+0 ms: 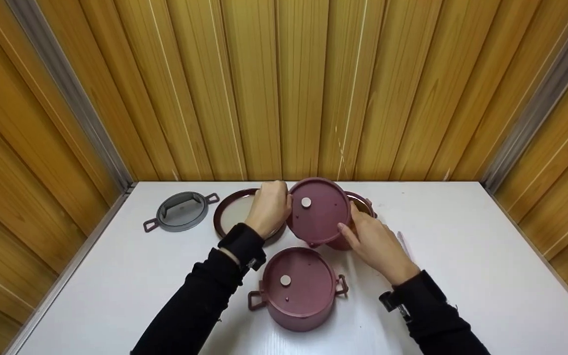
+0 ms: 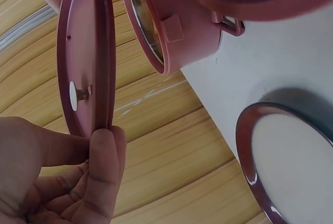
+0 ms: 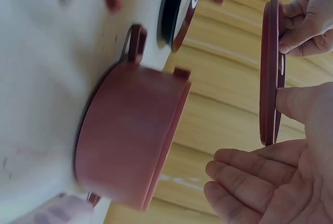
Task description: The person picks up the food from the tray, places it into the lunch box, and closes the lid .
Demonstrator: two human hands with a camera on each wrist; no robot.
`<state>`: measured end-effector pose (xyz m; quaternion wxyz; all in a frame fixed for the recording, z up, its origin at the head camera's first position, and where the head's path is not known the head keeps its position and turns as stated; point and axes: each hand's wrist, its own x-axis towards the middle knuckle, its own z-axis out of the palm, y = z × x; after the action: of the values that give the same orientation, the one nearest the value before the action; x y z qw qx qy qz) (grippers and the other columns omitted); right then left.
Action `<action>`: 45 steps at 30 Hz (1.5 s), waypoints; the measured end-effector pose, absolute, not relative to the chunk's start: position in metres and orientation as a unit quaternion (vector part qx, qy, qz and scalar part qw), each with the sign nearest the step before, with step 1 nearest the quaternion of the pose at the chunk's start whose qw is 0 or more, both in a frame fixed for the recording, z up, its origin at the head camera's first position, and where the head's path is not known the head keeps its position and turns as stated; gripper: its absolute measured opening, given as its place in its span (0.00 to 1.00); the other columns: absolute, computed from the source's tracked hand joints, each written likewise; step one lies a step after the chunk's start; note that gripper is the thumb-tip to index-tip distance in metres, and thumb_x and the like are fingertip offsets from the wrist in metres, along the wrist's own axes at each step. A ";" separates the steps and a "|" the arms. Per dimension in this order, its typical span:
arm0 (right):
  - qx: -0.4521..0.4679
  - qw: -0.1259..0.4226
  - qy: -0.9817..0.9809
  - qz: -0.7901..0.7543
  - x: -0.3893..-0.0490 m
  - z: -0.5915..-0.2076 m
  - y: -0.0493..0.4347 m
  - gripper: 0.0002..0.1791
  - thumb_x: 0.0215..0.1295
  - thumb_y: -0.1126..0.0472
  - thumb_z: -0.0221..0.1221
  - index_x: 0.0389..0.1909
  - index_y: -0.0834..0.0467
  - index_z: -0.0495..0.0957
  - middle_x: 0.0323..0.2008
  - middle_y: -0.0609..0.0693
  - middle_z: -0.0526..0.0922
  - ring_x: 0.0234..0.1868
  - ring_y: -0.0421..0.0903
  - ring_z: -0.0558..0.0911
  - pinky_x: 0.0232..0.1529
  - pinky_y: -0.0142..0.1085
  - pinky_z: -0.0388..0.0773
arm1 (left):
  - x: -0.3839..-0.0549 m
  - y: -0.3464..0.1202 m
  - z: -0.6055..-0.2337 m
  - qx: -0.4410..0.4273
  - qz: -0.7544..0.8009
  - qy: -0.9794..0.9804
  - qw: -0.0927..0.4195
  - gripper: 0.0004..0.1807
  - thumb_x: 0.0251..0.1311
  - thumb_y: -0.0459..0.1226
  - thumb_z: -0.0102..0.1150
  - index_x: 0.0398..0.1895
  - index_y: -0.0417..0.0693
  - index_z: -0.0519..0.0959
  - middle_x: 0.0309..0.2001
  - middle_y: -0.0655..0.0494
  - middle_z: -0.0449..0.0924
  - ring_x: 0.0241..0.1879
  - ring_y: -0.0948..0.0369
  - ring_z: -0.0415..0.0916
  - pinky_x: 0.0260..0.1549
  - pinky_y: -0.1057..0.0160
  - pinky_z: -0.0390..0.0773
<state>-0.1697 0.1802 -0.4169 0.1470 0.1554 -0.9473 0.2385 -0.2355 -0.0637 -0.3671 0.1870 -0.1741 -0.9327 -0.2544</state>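
A round burgundy pot lid (image 1: 321, 217) with a small pale knob is held up and tilted between both hands. My left hand (image 1: 269, 207) pinches its left edge between thumb and fingers, as the left wrist view shows. At its right edge my right hand (image 1: 377, 241) grips the rim, thumb on the knob side, the other fingers fairly straight. Behind the lid stands an uncovered burgundy pot (image 3: 130, 130), partly hidden in the head view. Nearer the person sits a second burgundy pot (image 1: 301, 323), covered by its own lid (image 1: 308, 286).
A pale plate (image 1: 234, 212) with a dark red rim lies behind my left hand. Farther left is a grey round piece (image 1: 183, 217) with two side handles and a raised bar. A pinkish translucent item (image 1: 405, 246) lies partly behind my right hand. Wood-patterned walls (image 1: 299, 98) border the white table (image 1: 461, 256).
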 end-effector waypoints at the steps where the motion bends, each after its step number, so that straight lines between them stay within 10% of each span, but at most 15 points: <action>1: 0.157 0.149 -0.946 0.240 -0.172 -0.417 0.183 0.35 0.85 0.55 0.59 0.79 0.76 0.65 0.67 0.74 0.82 0.66 0.72 0.84 0.67 0.65 0.83 | -0.238 -0.060 -0.367 -0.175 -0.254 -0.933 0.183 0.11 0.71 0.30 0.65 0.27 0.36 0.84 0.35 0.36 0.91 0.43 0.37 0.92 0.44 0.39 0.90; 14: 0.133 0.122 -0.954 0.238 -0.196 -0.419 0.221 0.37 0.86 0.57 0.57 0.78 0.82 0.60 0.69 0.79 0.77 0.70 0.75 0.80 0.73 0.66 0.77 | -0.338 -0.018 -0.437 -0.177 -0.270 -0.936 0.142 0.16 0.74 0.40 0.67 0.25 0.45 0.88 0.35 0.42 0.93 0.39 0.46 0.94 0.38 0.47 0.92; 19: 0.128 0.102 -0.957 0.240 -0.205 -0.422 0.230 0.37 0.86 0.58 0.55 0.79 0.82 0.58 0.66 0.77 0.82 0.71 0.74 0.80 0.75 0.66 0.76 | -0.287 -0.004 -0.393 -0.163 -0.258 -0.940 0.151 0.10 0.67 0.28 0.64 0.27 0.36 0.87 0.37 0.35 0.92 0.40 0.41 0.94 0.39 0.45 0.92; 36: 0.108 0.053 -0.963 0.241 -0.220 -0.432 0.245 0.36 0.88 0.54 0.53 0.79 0.80 0.61 0.69 0.80 0.77 0.71 0.74 0.80 0.74 0.66 0.77 | -0.291 0.012 -0.403 -0.178 -0.275 -0.939 0.110 0.05 0.65 0.24 0.64 0.34 0.28 0.87 0.42 0.28 0.90 0.44 0.35 0.92 0.43 0.40 0.92; 45: 0.123 0.045 -0.959 0.250 -0.220 -0.435 0.245 0.31 0.88 0.55 0.53 0.78 0.74 0.69 0.65 0.78 0.82 0.69 0.74 0.82 0.72 0.67 0.78 | -0.371 0.015 -0.489 -0.186 -0.249 -0.941 0.136 0.06 0.62 0.31 0.61 0.29 0.43 0.86 0.37 0.37 0.92 0.37 0.44 0.93 0.36 0.44 0.92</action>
<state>-0.2199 0.2451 -0.4347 0.0448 0.1232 -0.9594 0.2498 -0.3709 0.0150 -0.4895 0.1358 -0.1856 -0.9407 -0.2494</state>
